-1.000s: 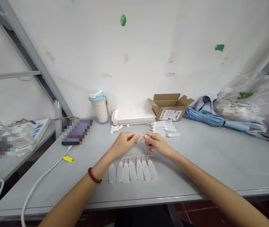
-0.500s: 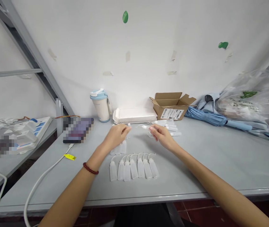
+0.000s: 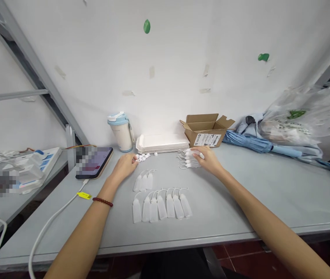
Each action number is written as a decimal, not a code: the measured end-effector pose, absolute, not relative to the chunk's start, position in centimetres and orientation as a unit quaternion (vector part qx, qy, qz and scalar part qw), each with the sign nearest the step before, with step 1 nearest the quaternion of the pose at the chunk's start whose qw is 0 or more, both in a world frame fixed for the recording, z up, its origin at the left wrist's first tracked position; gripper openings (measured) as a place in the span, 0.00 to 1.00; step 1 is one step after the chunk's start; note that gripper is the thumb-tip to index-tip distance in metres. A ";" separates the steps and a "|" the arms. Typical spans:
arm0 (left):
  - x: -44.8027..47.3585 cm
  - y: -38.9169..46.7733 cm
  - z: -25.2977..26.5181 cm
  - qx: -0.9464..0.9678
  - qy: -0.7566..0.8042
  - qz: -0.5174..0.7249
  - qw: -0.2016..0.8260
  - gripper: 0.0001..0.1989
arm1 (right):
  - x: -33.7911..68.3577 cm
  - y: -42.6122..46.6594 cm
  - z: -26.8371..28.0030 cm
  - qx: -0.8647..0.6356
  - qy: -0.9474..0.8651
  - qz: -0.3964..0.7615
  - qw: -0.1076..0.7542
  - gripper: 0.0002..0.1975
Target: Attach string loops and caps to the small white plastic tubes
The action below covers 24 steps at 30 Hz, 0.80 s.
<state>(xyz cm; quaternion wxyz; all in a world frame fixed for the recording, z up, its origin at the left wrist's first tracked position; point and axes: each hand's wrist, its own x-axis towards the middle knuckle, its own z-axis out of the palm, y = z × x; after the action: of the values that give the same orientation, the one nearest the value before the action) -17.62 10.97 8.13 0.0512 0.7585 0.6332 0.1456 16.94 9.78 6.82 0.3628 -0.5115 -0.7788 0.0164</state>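
At the left end of a small heap of white caps (image 3: 144,157) is my left hand (image 3: 125,166), its fingers pinched on a cap. My right hand (image 3: 207,159) reaches over several translucent squeeze bottles (image 3: 192,159) with thin bent spouts, lying stacked on their sides. Its thumb and fingers are closed on one of these bottles; the fingertips partly cover it. Between my arms a row of several similar bottles (image 3: 161,207) lies flat, spouts pointing away. Just behind that row lie three more bottles (image 3: 143,182). One loose cap (image 3: 155,154) stands right of the heap.
White flat trays (image 3: 162,142) are stacked against the wall, between a tumbler (image 3: 121,131) and an open cardboard box (image 3: 204,133). A blue umbrella (image 3: 249,142) and a plastic bag (image 3: 295,120) lie at right. At left are a phone (image 3: 93,164) and its white cable (image 3: 57,215).
My left hand has moved left and down to the heap of caps. My right hand has shifted slightly right, onto the stacked bottles. The camera view has shifted a little.
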 end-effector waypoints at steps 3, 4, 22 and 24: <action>-17.6 10.9 8.1 0.758 0.633 0.149 0.055 0.10 | 17.0 10.0 6.4 -0.504 -0.786 0.003 0.357 0.12; -17.6 10.9 8.0 0.759 0.631 0.150 0.055 0.10 | 17.1 10.1 6.3 -0.505 -0.785 -0.009 0.358 0.11; -16.4 9.7 9.4 0.745 0.656 0.115 0.046 0.12 | 13.6 7.3 7.1 -0.453 -0.795 -0.037 0.401 0.09; -16.0 9.5 9.6 0.745 0.655 0.121 0.035 0.13 | 12.1 6.0 7.5 -0.429 -0.810 0.026 0.399 0.11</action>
<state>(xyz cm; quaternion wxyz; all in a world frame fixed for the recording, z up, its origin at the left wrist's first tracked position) -16.01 9.49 9.58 0.0354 0.7447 0.6555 0.1207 12.10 6.05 7.48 0.3993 -0.4288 -0.8099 0.0256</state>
